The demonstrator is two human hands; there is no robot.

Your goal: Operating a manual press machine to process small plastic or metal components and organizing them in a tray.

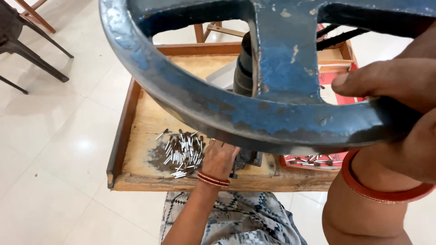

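A big blue iron handwheel (190,97) with worn paint fills the top of the head view. My right hand (399,100) grips its rim at the right, thumb on top, a red bangle on the wrist. Below it, my left hand (220,159) reaches onto a wooden tray table (136,122), its fingers curled at the dark press base (247,159); whether it holds a piece is hidden. A heap of small silver metal pins (184,154) lies on the wood just left of that hand.
A red tray (313,159) with more small metal pieces sits right of the press base. Dark chair legs (32,54) and wooden furniture legs (34,16) stand on the white tiled floor at the upper left. My patterned garment (236,218) shows below the table.
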